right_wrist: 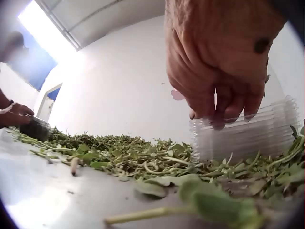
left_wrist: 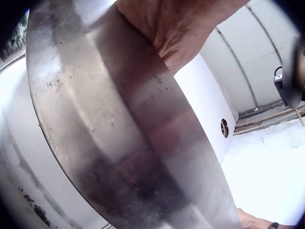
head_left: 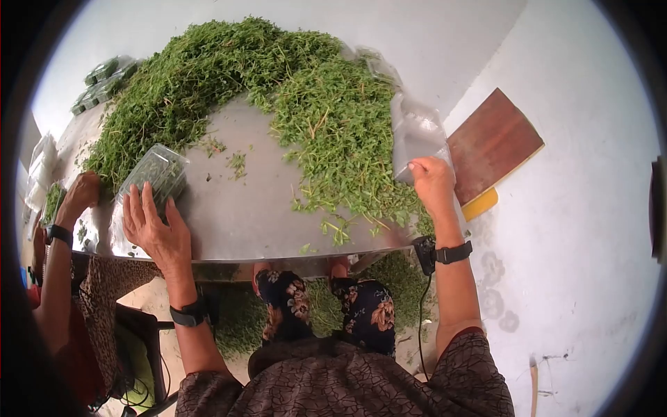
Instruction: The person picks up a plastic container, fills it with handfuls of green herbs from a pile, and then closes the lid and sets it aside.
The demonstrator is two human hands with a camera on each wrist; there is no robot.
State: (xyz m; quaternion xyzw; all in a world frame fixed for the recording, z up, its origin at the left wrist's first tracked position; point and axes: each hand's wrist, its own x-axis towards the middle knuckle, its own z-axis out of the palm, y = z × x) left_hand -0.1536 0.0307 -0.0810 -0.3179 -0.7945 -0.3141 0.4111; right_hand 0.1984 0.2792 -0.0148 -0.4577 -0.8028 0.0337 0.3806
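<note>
My left hand [head_left: 158, 229] lies with spread fingers against a clear plastic box [head_left: 154, 171] of greens at the left of the metal table. In the left wrist view only part of that hand [left_wrist: 167, 28] shows, over the metal surface. At the right, my right hand [head_left: 435, 186] pinches the edge of empty clear plastic containers [head_left: 421, 132]. In the right wrist view the fingers of this hand [right_wrist: 224, 62] grip the top rim of the stacked clear containers [right_wrist: 243, 138], which stand beside loose greens [right_wrist: 119, 157].
A large heap of greens [head_left: 208, 62] curves across the table [head_left: 243, 146]. Filled boxes [head_left: 104, 87] are stacked at the back left. Another person's hand [head_left: 85, 191] is at the left edge. A brown board [head_left: 492, 146] lies right of the table.
</note>
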